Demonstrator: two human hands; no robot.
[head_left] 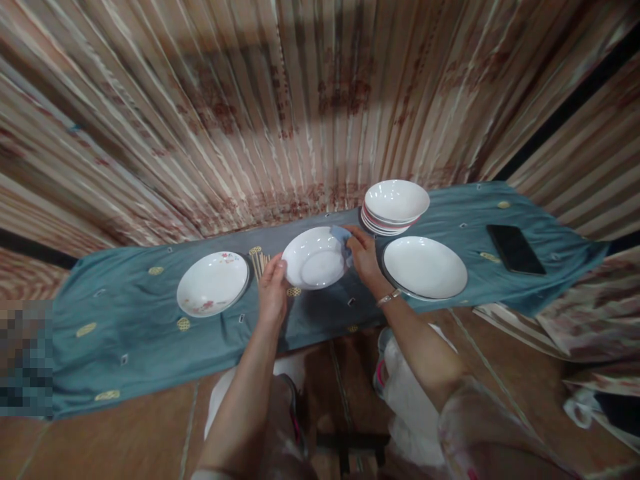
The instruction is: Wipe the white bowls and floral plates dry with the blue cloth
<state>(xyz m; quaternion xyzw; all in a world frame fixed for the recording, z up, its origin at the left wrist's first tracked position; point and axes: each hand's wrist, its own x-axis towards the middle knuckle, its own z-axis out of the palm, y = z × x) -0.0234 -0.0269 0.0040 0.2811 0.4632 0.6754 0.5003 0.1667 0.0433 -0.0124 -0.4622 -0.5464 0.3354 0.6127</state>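
Observation:
A white bowl (316,263) is held tilted above the middle of the table. My left hand (273,283) grips its left rim, the thumb over the edge. At the right rim, my right hand (363,253) is closed on a light blue cloth (343,241) that presses against the bowl. Just behind my left hand lies a bundle of chopsticks (259,264). To the left rests a short stack of white plates with a floral pattern (213,283). Beside my right wrist sits a large white plate (425,267), seemingly on another.
A teal tablecloth with yellow motifs (150,360) covers the narrow table. Stacked bowls (397,202) stand at the back right, and a black phone (515,249) lies near the right end. Pleated curtains (300,120) hang close behind the table.

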